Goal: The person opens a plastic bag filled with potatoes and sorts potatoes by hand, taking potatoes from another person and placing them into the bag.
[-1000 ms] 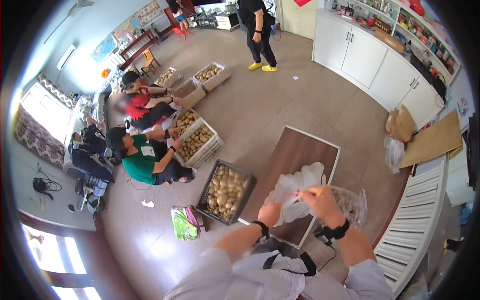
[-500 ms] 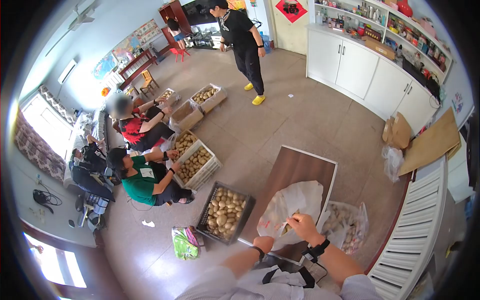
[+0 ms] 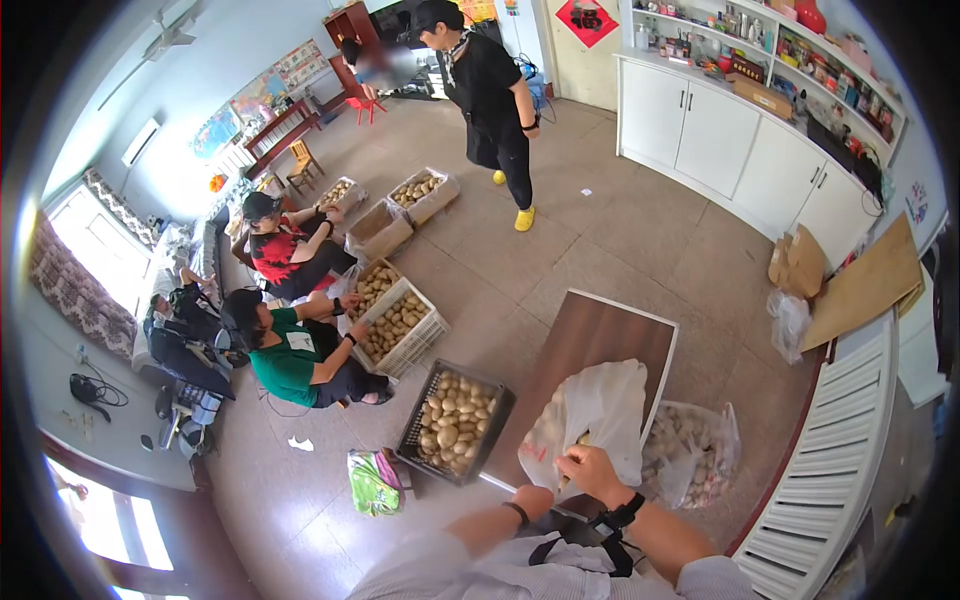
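Right fingers (image 3: 570,464) nearer left hand (image 3: 534,499), at plastic bag (image 3: 608,410)

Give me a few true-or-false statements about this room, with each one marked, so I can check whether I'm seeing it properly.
1. A white plastic bag lies on the brown table. True.
2. The brown table is round. False: it is rectangular.
3. The wearer's right hand is at the near end of the bag. True.
4. The black crate is empty. False: the black crate holds potatoes.
5. A person in green is beside the white crate. True.
6. The person standing in black wears red shoes. False: the shoes are yellow.
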{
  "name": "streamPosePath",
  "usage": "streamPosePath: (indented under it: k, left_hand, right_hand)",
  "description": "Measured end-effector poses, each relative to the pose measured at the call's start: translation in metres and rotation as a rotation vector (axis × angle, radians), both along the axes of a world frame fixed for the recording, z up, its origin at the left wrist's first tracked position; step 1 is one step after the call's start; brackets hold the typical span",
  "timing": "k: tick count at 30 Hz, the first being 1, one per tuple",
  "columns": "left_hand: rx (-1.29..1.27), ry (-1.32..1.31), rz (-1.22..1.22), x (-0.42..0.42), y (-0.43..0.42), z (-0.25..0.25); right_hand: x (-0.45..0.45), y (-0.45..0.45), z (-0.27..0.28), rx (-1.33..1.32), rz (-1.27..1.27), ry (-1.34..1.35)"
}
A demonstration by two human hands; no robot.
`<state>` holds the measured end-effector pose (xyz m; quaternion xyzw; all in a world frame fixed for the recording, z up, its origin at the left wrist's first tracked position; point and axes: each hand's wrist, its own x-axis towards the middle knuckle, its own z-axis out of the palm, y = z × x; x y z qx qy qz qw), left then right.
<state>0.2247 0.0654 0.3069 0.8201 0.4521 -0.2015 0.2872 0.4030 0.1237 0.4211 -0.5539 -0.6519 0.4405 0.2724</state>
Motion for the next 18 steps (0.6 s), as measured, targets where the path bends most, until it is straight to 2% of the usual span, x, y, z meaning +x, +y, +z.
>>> streamPosePath:
  k: [3,5,8,11,13,18]
  left_hand:
    - [0.026,-0.046,-0.072,0.003,-0.005,0.01]
    - [0.017,-0.028,0.03,0.008,-0.008,0.026]
    - [0.038,-0.053,-0.011,0.006,-0.015,0.004]
    - [0.039,-0.071,-0.061,0.009,-0.015,0.016]
    - [0.044,-0.071,-0.074,0.009,-0.018,0.01]
    - [0.045,-0.046,-0.081,0.006,-0.02,0.007]
  right_hand:
    - [-0.001,-0.005,0.01,0.062,0.03,-0.034]
    - [0.0,-0.008,0.013,0.087,0.04,-0.058]
    - [0.001,-0.014,0.016,0.083,0.028,-0.021]
    - [0.001,-0.019,0.022,0.09,0.001,0.002]
    - [0.003,-0.024,0.039,-0.035,-0.04,0.002]
    - [0.004,-0.027,0.014,0.017,-0.036,0.012]
